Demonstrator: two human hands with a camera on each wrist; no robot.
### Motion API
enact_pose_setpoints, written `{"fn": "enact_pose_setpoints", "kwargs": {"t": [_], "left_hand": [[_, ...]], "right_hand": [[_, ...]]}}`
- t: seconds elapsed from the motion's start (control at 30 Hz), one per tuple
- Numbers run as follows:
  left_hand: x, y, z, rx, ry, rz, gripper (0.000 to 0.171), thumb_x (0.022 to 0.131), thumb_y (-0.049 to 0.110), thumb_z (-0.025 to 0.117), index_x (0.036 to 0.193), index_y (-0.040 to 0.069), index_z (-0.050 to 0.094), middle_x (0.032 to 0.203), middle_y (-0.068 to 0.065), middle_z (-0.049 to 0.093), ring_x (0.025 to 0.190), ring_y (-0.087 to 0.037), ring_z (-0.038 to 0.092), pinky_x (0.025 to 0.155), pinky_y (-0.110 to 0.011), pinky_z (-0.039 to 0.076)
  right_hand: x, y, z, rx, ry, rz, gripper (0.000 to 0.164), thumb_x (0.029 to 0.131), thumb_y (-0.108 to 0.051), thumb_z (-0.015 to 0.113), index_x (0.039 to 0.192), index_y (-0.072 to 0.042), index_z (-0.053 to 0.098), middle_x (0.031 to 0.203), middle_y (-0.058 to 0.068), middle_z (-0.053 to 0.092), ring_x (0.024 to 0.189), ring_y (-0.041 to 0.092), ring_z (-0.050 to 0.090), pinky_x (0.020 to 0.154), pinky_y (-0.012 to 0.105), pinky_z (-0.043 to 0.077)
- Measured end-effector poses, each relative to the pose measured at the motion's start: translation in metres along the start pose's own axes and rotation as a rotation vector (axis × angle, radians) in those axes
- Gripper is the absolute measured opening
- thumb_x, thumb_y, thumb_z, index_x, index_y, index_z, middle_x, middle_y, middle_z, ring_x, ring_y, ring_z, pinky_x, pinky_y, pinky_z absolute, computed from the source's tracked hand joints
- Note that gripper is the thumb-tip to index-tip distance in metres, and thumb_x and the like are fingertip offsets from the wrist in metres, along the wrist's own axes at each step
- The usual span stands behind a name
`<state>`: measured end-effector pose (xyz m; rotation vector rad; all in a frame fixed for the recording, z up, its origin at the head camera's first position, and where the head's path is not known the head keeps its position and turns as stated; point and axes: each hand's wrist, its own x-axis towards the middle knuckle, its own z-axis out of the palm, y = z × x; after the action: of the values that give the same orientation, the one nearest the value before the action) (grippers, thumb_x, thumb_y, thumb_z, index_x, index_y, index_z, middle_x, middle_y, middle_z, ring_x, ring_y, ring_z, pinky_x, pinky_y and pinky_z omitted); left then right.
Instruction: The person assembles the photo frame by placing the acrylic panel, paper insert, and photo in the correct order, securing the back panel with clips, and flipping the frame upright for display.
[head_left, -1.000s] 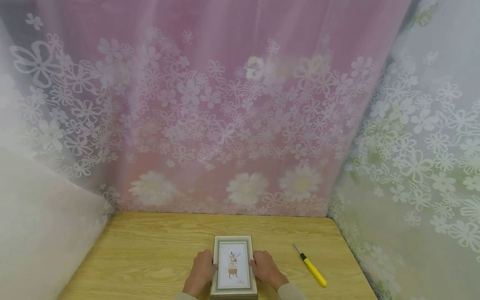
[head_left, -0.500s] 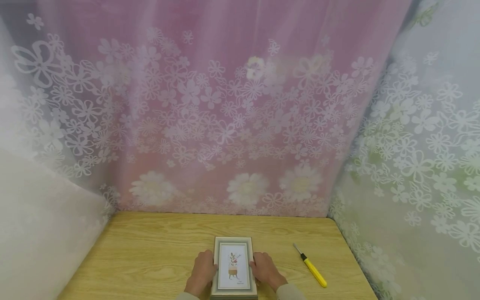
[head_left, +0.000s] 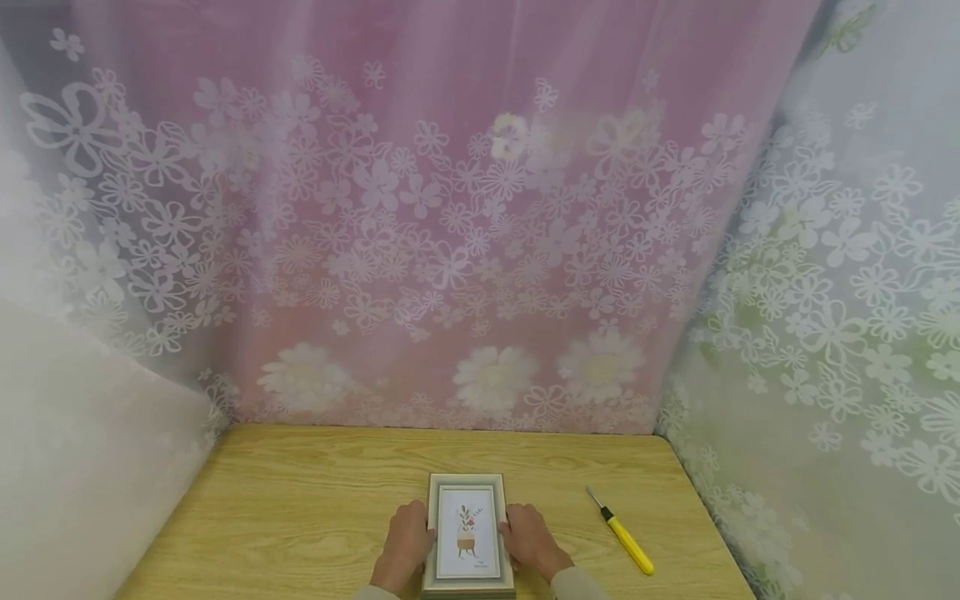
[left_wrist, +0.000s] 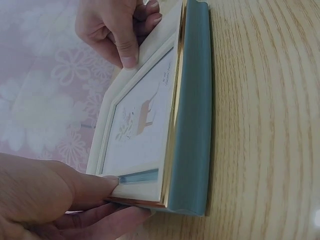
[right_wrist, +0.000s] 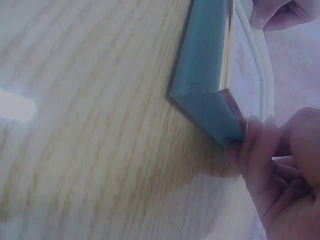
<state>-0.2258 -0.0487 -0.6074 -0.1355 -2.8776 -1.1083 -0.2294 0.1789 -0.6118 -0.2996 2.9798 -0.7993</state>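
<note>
A picture frame (head_left: 467,533) with a pale border and a plant print lies face up at the table's near edge. In the left wrist view, the frame's side (left_wrist: 192,115) looks blue-grey with a gold line along its rim. My left hand (head_left: 406,537) grips its left edge, thumb on the front border and fingers at the side. On the opposite edge, my right hand (head_left: 529,537) holds it the same way; the right wrist view shows this hand (right_wrist: 280,165) with fingertips against the frame's side (right_wrist: 205,107).
A screwdriver (head_left: 628,542) with a yellow handle lies on the wood-grain table (head_left: 300,500) right of the frame. A pink flowered curtain (head_left: 450,250) hangs behind the table, with pale flowered sheets (head_left: 847,333) on both sides.
</note>
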Motion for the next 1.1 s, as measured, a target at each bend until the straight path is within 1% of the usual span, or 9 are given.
{"fn": "enact_pose_setpoints", "kwargs": {"t": [0.17, 0.23, 0.4, 0.63, 0.83, 0.9, 1.0, 1.1], "left_hand": [[0.0002, -0.0015, 0.0004, -0.006, -0.006, -0.019, 0.016, 0.083, -0.002, 0.077, 0.079, -0.001, 0.061, 0.067, -0.007, 0.061, 0.060, -0.017, 0.059, 0.053, -0.031, 0.051], [-0.0002, -0.0020, 0.0007, -0.002, -0.008, -0.021, 0.017, 0.083, -0.002, 0.077, 0.079, -0.001, 0.061, 0.067, -0.007, 0.060, 0.060, -0.017, 0.058, 0.054, -0.031, 0.050], [-0.0008, -0.0023, 0.0016, 0.007, -0.008, -0.014, 0.016, 0.083, -0.001, 0.077, 0.080, -0.001, 0.062, 0.067, -0.007, 0.061, 0.060, -0.017, 0.058, 0.054, -0.032, 0.049], [-0.0022, -0.0018, 0.0015, -0.013, -0.009, 0.005, 0.015, 0.084, -0.001, 0.076, 0.078, 0.001, 0.063, 0.067, -0.006, 0.061, 0.059, -0.014, 0.055, 0.052, -0.030, 0.046], [-0.0075, -0.0015, -0.0015, -0.013, 0.005, 0.004, 0.016, 0.084, 0.001, 0.078, 0.080, 0.000, 0.063, 0.070, -0.006, 0.063, 0.062, -0.014, 0.054, 0.054, -0.031, 0.046], [-0.0084, -0.0019, -0.0022, -0.019, -0.001, 0.004, 0.017, 0.085, 0.002, 0.078, 0.079, 0.000, 0.062, 0.070, -0.006, 0.062, 0.061, -0.014, 0.054, 0.054, -0.030, 0.045], [-0.0087, -0.0027, -0.0029, -0.033, -0.009, 0.011, 0.018, 0.086, 0.003, 0.077, 0.077, 0.001, 0.061, 0.069, -0.005, 0.061, 0.061, -0.014, 0.052, 0.053, -0.029, 0.043], [-0.0087, -0.0055, -0.0022, -0.030, 0.003, 0.021, 0.018, 0.089, 0.006, 0.075, 0.077, 0.003, 0.062, 0.068, -0.004, 0.061, 0.059, -0.013, 0.051, 0.051, -0.029, 0.042]], "right_hand": [[0.0007, 0.0006, 0.0014, 0.000, 0.001, -0.007, 0.014, 0.098, -0.010, 0.063, 0.090, 0.001, 0.065, 0.074, 0.005, 0.058, 0.068, 0.016, 0.055, 0.063, 0.032, 0.047], [0.0006, 0.0008, 0.0017, 0.009, -0.008, -0.006, 0.014, 0.099, -0.010, 0.063, 0.091, 0.001, 0.065, 0.072, 0.004, 0.058, 0.065, 0.015, 0.055, 0.061, 0.030, 0.046], [-0.0011, 0.0008, 0.0020, 0.041, -0.033, 0.015, 0.014, 0.099, -0.010, 0.062, 0.092, 0.001, 0.064, 0.070, 0.002, 0.055, 0.059, 0.011, 0.052, 0.056, 0.026, 0.043], [-0.0030, 0.0006, 0.0002, 0.040, -0.024, 0.022, 0.013, 0.099, -0.009, 0.062, 0.091, 0.001, 0.064, 0.070, 0.002, 0.055, 0.059, 0.011, 0.052, 0.054, 0.026, 0.042], [-0.0037, 0.0020, 0.0012, 0.092, -0.040, 0.016, 0.014, 0.099, -0.007, 0.059, 0.087, -0.001, 0.062, 0.063, -0.001, 0.053, 0.049, 0.008, 0.049, 0.048, 0.024, 0.041], [-0.0039, 0.0024, 0.0009, 0.090, -0.039, 0.014, 0.014, 0.099, -0.008, 0.059, 0.087, -0.002, 0.062, 0.064, -0.001, 0.053, 0.050, 0.008, 0.050, 0.050, 0.024, 0.042], [-0.0040, 0.0022, -0.0008, 0.070, -0.018, -0.004, 0.014, 0.099, -0.009, 0.061, 0.087, -0.001, 0.063, 0.067, 0.001, 0.055, 0.057, 0.010, 0.052, 0.055, 0.027, 0.044], [-0.0045, 0.0028, -0.0021, 0.051, -0.003, -0.031, 0.014, 0.098, -0.010, 0.062, 0.087, -0.001, 0.063, 0.069, 0.002, 0.058, 0.061, 0.011, 0.053, 0.057, 0.029, 0.045]]}}
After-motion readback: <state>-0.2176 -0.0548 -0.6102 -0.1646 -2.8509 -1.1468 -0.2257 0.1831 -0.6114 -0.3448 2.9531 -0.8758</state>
